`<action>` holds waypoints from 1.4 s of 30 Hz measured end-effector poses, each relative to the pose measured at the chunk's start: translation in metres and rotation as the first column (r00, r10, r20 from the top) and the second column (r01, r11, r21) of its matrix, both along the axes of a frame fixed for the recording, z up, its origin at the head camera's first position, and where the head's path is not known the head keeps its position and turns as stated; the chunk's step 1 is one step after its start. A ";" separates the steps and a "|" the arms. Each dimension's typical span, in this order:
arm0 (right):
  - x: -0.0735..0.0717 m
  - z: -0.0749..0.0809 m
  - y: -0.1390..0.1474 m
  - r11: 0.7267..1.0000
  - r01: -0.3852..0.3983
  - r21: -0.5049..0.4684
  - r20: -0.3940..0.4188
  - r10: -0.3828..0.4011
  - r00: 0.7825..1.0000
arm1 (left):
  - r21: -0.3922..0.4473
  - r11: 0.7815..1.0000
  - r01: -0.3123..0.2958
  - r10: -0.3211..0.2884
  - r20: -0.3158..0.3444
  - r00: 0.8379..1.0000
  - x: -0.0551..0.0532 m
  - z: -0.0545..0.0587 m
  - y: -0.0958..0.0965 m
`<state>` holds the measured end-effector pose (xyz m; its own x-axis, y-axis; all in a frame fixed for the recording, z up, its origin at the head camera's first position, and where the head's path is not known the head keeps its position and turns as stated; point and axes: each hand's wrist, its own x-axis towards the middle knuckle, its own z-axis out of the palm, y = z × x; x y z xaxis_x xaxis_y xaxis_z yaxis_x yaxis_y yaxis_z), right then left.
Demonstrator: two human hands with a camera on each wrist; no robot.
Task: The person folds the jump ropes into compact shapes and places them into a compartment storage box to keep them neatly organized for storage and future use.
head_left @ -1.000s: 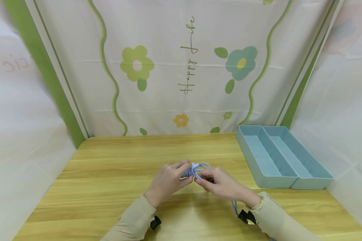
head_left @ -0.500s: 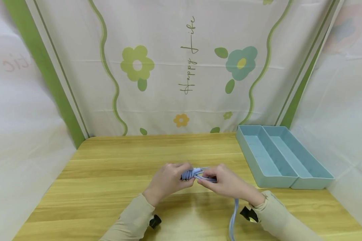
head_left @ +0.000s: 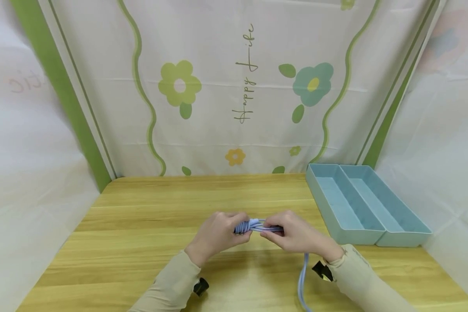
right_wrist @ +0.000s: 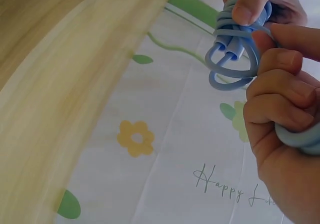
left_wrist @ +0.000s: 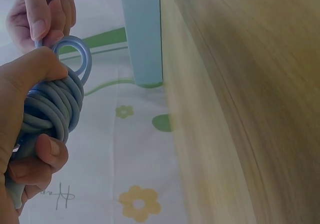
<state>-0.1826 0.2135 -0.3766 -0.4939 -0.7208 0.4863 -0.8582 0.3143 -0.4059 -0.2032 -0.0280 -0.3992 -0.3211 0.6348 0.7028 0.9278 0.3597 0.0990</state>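
A light-blue cord, wound into a tight coil, is held above the table in the head view. My left hand grips the coil, its thumb and fingers curled round the turns. To its right, my right hand pinches strands that come out of the coil's end. A doubled length of cord hangs below the right hand; its lower end is out of view. In the right wrist view, two tube-like sleeves and open loops stick out of the coil, and more cord passes through the right palm.
Two light-blue trays stand side by side at the table's back right. The wooden table lies under both hands. A printed white cloth hangs behind and along the sides. Black straps show at the wrists.
My right hand has shifted slightly right and drawn the loop at the coil's end into narrower strands. More hanging cord shows below it. The left hand has barely moved.
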 end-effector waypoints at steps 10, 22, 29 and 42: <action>-0.001 -0.003 0.004 0.996 0.076 0.055 -0.125 -0.068 0.990 | -0.043 0.999 -0.014 0.016 0.037 0.999 0.002 -0.001 -0.001; -0.004 -0.002 0.006 0.997 0.065 -0.043 -0.267 -0.074 0.961 | -0.059 0.997 0.041 -0.033 0.118 0.992 -0.002 0.003 -0.003; -0.006 0.004 0.008 0.996 -0.036 -0.086 -0.232 0.015 0.973 | -0.029 0.997 0.072 -0.066 0.165 0.984 -0.006 0.005 -0.007; -0.019 0.002 0.015 0.955 -0.188 -0.230 -0.161 0.154 0.975 | 0.114 0.959 0.259 -0.283 0.364 0.887 -0.004 0.005 -0.005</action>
